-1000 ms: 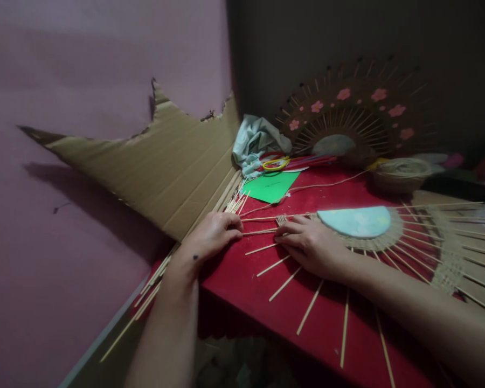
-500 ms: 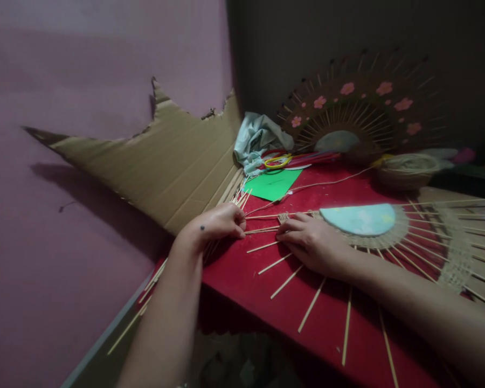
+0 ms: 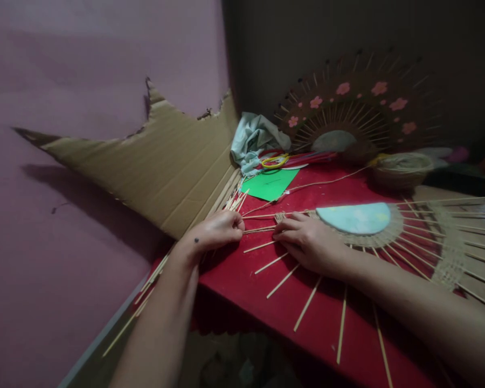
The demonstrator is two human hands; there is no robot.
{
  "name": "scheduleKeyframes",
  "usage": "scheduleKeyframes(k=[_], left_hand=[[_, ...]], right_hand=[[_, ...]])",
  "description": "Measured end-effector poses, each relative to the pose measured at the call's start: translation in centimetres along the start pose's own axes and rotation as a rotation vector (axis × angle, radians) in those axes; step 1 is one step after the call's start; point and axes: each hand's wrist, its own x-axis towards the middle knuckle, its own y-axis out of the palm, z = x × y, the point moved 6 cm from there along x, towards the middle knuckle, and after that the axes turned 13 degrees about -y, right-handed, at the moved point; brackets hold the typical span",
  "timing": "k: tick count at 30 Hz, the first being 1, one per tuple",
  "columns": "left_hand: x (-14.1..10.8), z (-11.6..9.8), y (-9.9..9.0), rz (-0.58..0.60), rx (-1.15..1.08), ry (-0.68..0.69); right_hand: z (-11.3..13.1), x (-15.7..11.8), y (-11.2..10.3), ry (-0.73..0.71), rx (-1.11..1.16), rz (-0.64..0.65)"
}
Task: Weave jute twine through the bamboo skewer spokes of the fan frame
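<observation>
A half-round fan [image 3: 455, 237] of thin sticks and woven twine lies on the red-covered table, with a pale blue half-disc [image 3: 353, 218] at its middle. My right hand [image 3: 313, 242] rests on the fan's left part, its fingers bent and pressed on the sticks beside the end of the woven band [image 3: 281, 217]. At the left tips of the sticks, my left hand [image 3: 222, 229] is closed in a pinch on twine [image 3: 327, 185]. From there the twine runs back to a bowl-shaped basket. My left fingertips are partly hidden.
Cardboard [image 3: 145, 178] leans on the pink wall, with loose sticks [image 3: 236, 200] by it. Behind are green paper [image 3: 270, 184], yellow-handled scissors [image 3: 275, 161], crumpled cloth [image 3: 254, 140], a basket [image 3: 402, 170] and a flowered fan [image 3: 347, 108]. The table's front edge [image 3: 242, 315] runs below my hands.
The view has shifted slightly, moving the scene a little to the left. My left hand's fingers have turned and curled in closer. My right hand stays in place on the fan.
</observation>
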Motion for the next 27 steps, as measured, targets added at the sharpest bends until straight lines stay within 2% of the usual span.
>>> scheduleKeyframes(k=[3, 5, 10, 16, 24, 27], left_hand=[[-0.4, 0.0, 0.0, -0.073, 0.043, -0.062], [-0.6, -0.3, -0.1, -0.102, 0.073, -0.047], [-1.1, -1.4, -0.3, -0.149, 0.164, 0.138], [-1.3, -2.4, -0.4, -0.087, 0.215, 0.327], [-2.1, -3.9, -0.9, 0.017, 0.290, 0.292], [-1.3, -4.5, -1.3, -0.073, 0.288, 0.299]], right_hand=[[-0.1, 0.0, 0.0, -0.003, 0.013, 0.002], [-0.1, 0.1, 0.0, -0.005, 0.020, -0.002], [-0.2, 0.0, 0.2, 0.007, 0.036, 0.000], [-0.2, 0.0, 0.2, 0.007, 0.030, 0.006], [-0.2, 0.0, 0.1, 0.007, -0.020, 0.010], [-0.2, 0.0, 0.1, 0.010, -0.019, 0.000]])
